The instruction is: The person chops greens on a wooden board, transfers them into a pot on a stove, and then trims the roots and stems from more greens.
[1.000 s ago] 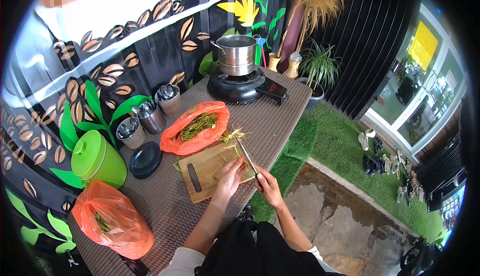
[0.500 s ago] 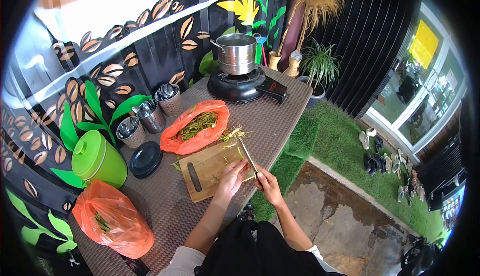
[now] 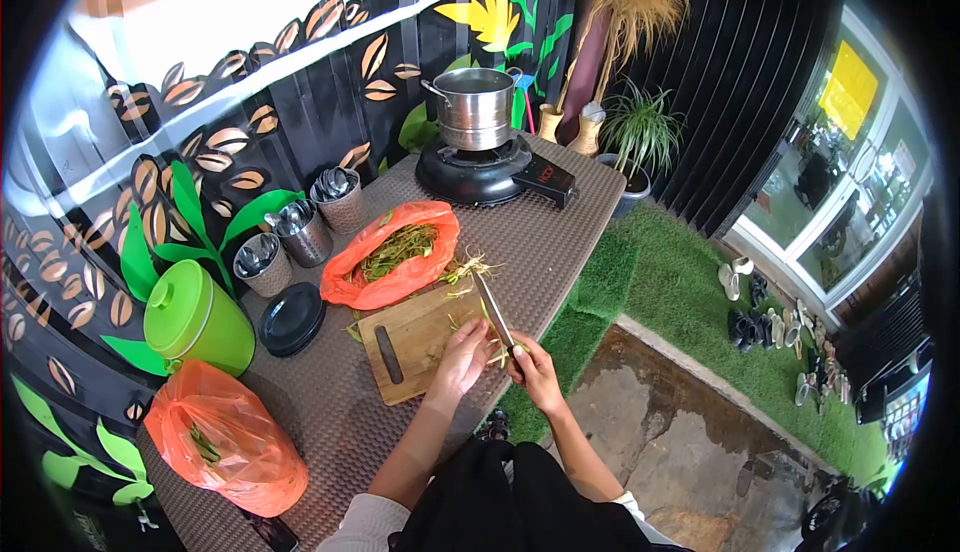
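A knife [image 3: 491,306] is gripped by its handle in my right hand [image 3: 536,374], its blade pointing up and away over the board's right edge. Just left of the blade, my left hand [image 3: 463,354] pinches a thin green stem [image 3: 487,314] above the wooden cutting board [image 3: 412,342]. Cut root ends [image 3: 470,270] lie beyond the board, near the blade tip. An open orange plastic bag [image 3: 345,279] holding green stems [image 3: 402,252] stands at the board's far side.
Farther back, a steel pot [image 3: 474,112] sits on a black portable stove [image 3: 465,177]. Cutlery holders [image 3: 305,235], black plates [image 3: 291,319], a green bucket [image 3: 198,320] and a tied orange bag [image 3: 235,442] line the left. The table's right edge [image 3: 585,277] borders artificial grass.
My left hand has shifted slightly left and away from the knife handle. More pale stem pieces now show between my hands, and the knife has turned slightly.
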Action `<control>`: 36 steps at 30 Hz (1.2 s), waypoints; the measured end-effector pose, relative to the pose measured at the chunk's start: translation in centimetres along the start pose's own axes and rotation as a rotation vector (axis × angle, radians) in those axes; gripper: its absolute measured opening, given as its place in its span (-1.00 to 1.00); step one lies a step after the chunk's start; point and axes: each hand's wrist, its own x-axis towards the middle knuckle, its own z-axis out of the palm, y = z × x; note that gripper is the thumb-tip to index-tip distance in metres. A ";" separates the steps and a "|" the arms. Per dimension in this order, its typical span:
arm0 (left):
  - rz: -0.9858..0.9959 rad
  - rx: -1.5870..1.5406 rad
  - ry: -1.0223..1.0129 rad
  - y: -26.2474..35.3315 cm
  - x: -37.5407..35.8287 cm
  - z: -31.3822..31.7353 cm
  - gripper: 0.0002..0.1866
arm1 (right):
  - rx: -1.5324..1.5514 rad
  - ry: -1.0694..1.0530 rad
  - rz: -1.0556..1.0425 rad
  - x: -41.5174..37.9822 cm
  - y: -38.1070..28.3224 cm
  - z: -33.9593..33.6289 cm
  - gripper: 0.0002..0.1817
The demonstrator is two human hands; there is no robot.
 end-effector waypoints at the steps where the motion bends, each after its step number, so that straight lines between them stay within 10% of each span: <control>1: 0.009 -0.035 0.013 0.2 0.0 0.1 -0.93 | 0.001 -0.002 0.000 0.0 -0.2 0.1 -0.64; 36: 0.023 0.120 -0.042 0.0 -0.1 -1.0 -0.87 | 0.066 0.066 0.030 0.3 0.6 1.1 -0.74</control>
